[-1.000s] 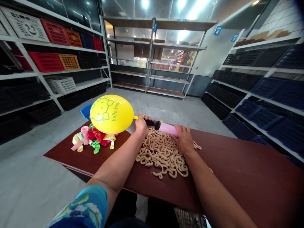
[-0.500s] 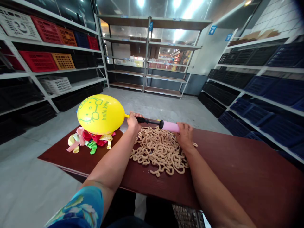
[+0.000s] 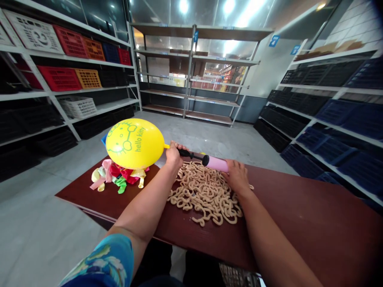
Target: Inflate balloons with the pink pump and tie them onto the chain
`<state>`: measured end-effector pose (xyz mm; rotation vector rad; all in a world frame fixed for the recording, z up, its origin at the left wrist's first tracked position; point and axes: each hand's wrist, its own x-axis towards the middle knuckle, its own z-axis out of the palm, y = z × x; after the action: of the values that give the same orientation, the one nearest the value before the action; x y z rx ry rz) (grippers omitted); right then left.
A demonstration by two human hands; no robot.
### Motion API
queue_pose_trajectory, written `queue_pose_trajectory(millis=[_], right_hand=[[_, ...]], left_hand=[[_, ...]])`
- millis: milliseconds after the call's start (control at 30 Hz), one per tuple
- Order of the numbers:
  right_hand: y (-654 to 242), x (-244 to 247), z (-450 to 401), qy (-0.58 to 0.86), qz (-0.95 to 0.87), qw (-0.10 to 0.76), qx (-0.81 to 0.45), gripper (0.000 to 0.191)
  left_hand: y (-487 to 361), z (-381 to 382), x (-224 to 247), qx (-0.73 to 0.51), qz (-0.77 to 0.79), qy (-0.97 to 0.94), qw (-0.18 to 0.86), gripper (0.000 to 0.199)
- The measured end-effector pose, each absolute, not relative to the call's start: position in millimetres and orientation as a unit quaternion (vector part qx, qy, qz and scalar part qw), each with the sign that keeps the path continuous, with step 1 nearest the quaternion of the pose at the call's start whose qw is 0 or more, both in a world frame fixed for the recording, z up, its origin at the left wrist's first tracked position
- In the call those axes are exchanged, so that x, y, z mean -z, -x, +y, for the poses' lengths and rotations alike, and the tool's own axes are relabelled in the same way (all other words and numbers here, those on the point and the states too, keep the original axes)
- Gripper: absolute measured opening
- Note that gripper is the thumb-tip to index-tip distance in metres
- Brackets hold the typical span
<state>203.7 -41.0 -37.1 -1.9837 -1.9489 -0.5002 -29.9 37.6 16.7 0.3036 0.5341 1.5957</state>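
Observation:
An inflated yellow balloon (image 3: 134, 144) printed with "hello kitty" hangs over the left part of the table. My left hand (image 3: 176, 154) is closed round the balloon's neck and the black nozzle end of a hand pump. The pink barrel of the pump (image 3: 218, 164) is gripped at its far end by my right hand (image 3: 237, 174). Between the two hands shows the pump's black middle section. Under the pump lies a wide heap of beige curled strands (image 3: 206, 191). Limp balloons (image 3: 121, 175) in red, pink, green and pale yellow lie below the yellow balloon.
The dark red table (image 3: 287, 207) stretches to the right. Shelves with red, orange, white and black crates (image 3: 60, 77) stand on the left. A metal rack (image 3: 187, 79) is at the back. Dark blue and black crates (image 3: 338, 147) fill shelves on the right.
The whole view has shifted, so things appear slightly further right. Both hands keep their hold on the balloon neck and pump, and the pump's length looks about the same.

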Motion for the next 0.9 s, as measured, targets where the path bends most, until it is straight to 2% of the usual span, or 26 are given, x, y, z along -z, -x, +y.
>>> queue_pose_trajectory(millis=[333,733,900], right_hand=[[-215.5,42.9,-39.3,0.700,-0.663,0.172,0.203,0.045],[-190.9,28.0,-49.2,0.636,-0.749,0.096,0.157,0.064],[-160.8,8.8,-65.0,0.592,-0.780,0.130,0.152,0.073]], left_hand=[[43.1,41.5,-20.2,-0.727,0.222,-0.114,0.640,0.032],[1.2,25.3,-1.6,-0.672,0.220,-0.122,0.697,0.033],[-12.2,9.1,-3.1,-0.636,0.205,-0.127,0.733,0.037]])
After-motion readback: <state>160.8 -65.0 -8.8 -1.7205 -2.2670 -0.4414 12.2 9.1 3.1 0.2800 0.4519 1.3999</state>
